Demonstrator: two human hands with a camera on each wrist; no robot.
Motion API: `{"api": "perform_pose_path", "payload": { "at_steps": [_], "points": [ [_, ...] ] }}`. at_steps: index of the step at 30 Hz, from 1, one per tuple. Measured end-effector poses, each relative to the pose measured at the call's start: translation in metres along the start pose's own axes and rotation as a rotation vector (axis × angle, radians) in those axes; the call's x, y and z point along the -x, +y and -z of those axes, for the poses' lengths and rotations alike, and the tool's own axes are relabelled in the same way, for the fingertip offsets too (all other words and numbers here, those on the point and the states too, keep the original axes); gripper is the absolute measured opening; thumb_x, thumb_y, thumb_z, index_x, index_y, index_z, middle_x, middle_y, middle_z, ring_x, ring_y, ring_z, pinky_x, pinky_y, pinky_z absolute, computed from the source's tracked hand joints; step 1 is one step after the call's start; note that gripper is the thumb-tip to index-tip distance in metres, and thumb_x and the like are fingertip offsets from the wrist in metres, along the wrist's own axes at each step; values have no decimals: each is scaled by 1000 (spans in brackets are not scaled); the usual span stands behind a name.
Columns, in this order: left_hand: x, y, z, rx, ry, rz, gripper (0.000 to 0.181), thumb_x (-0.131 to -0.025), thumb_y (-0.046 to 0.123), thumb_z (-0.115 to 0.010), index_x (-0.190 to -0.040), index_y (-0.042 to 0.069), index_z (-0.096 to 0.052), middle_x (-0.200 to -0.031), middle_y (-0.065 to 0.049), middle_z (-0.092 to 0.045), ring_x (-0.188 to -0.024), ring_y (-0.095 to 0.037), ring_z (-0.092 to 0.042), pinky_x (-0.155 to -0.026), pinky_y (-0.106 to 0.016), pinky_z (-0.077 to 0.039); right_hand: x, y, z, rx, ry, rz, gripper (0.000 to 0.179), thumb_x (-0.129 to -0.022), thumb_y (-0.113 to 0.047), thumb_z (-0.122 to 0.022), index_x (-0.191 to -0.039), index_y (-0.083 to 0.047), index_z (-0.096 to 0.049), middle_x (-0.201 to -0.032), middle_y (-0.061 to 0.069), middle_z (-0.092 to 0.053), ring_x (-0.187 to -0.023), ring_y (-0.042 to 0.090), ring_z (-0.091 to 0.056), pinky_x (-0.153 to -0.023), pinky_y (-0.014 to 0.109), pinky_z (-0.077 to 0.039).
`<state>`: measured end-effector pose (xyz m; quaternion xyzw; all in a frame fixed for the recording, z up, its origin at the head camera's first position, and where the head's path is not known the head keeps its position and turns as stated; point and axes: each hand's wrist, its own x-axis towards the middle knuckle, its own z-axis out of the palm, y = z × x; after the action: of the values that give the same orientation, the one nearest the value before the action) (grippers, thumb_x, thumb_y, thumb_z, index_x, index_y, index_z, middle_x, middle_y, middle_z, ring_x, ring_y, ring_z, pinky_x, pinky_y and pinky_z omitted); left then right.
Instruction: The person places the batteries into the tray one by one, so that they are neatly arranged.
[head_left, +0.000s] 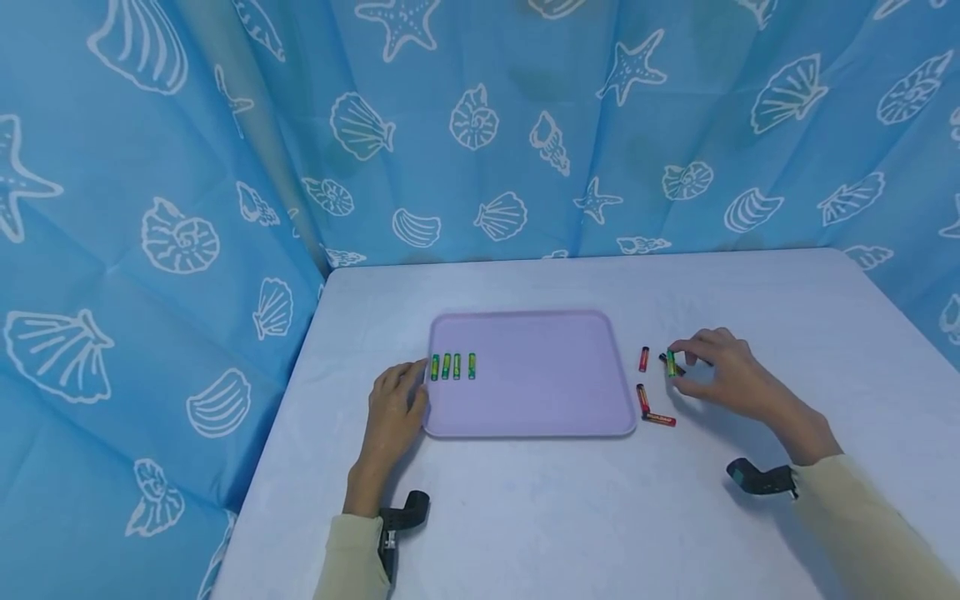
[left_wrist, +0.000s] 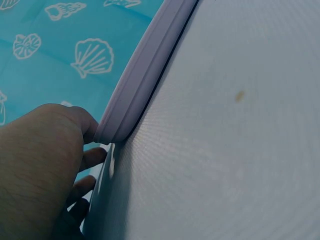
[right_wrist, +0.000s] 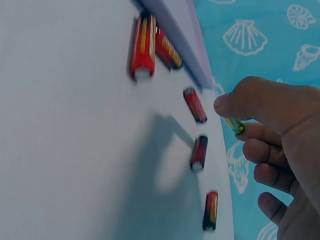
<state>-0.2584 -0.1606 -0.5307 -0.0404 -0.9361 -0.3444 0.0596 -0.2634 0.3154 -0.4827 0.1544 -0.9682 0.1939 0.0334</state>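
Observation:
My right hand (head_left: 731, 372) pinches a green battery (head_left: 671, 363) between thumb and index finger, above the table right of the lilac tray (head_left: 540, 375). In the right wrist view the thumb partly covers that green battery (right_wrist: 235, 126); the other fingers are bent and hold nothing. Several green batteries (head_left: 457, 367) stand in a row at the tray's left side. My left hand (head_left: 393, 408) rests at the tray's left edge with relaxed fingers. From the left wrist, its thumb (left_wrist: 82, 120) touches the tray's corner while the other fingers lie beside it.
Several red and black batteries lie right of the tray, one red battery (head_left: 644, 359) near its edge and another battery (head_left: 659, 419) closer to me. Others show in the right wrist view, including a red battery (right_wrist: 210, 210). A blue shell-patterned curtain (head_left: 480, 167) borders the white table (head_left: 540, 508).

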Motion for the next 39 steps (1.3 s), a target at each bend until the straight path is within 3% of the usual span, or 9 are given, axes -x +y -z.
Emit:
{"api": "perform_pose_path", "payload": {
  "at_steps": [12, 18, 30, 39],
  "points": [
    [-5, 2, 0, 7, 37, -38, 45, -102, 21, -51, -146, 13, -52, -145, -12, -49, -141, -33, -32, -118, -55, -20, -17, -29, -13, -59, 41, 85, 42, -82, -17, -81, -120, -5, -68, -93, 5, -56, -96, 24, -43, -80, 47, -33],
    [-6, 4, 2, -5, 40, -37, 45, -102, 22, -51, -146, 14, -53, -144, -12, -50, -141, -33, -32, -118, -53, -22, -26, -43, -21, -104, 42, 102, 41, -84, -20, -80, -122, -7, -68, -95, 3, -57, -101, 23, -43, -80, 46, -38],
    [0, -1, 0, 1, 43, -39, 44, -102, 22, -52, -145, 13, -54, -144, -12, -50, -140, -34, -34, -117, -55, -23, -37, -71, -43, -187, 69, 232, 40, -83, -15, -82, -120, -6, -69, -91, 0, -56, -97, 21, -44, -84, 49, -35],
    [2, -3, -2, 10, 59, -53, 43, -102, 21, -53, -144, 13, -55, -143, -13, -51, -139, -35, -35, -116, -56, -24, -42, -88, -55, -203, 70, 225, 41, -83, -19, -82, -120, -10, -70, -93, -6, -55, -96, 19, -46, -81, 44, -39]
  ]
}}
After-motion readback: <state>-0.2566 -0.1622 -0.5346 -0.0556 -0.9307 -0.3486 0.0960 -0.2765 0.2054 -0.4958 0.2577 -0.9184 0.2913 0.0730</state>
